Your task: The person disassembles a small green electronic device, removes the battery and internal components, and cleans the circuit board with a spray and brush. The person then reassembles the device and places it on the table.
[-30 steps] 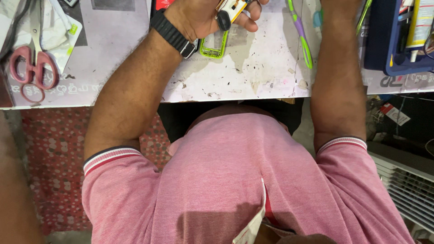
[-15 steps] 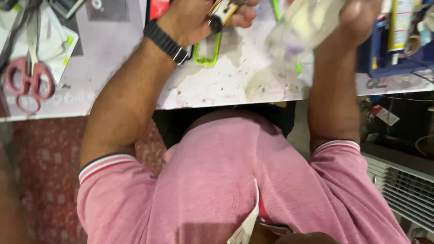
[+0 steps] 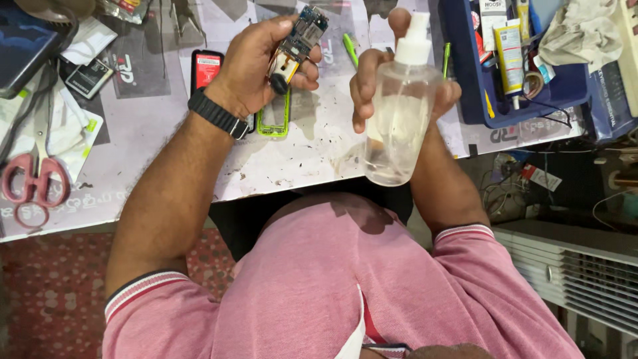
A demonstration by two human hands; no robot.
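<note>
My left hand (image 3: 262,63) grips a small bare phone circuit board (image 3: 298,41), held above the white worktable (image 3: 292,159). A black watch band sits on that wrist. My right hand (image 3: 379,73) holds a clear plastic spray bottle (image 3: 399,113) with a white nozzle, upright, just right of the board; a finger rests on top of the nozzle. Beneath my left hand lies a green phone frame (image 3: 274,123) and a red-edged phone part (image 3: 206,66).
Pink-handled scissors (image 3: 30,186) lie at the table's left. A blue tray (image 3: 478,100) with tubes and tools stands at the right, with a crumpled cloth (image 3: 585,30) beside it. Green-handled tools (image 3: 351,50) lie near the bottle. A white slatted appliance (image 3: 585,266) stands low right.
My right hand has brought the spray bottle down into full view next to the board. My left hand with the board has come lower in the picture.
</note>
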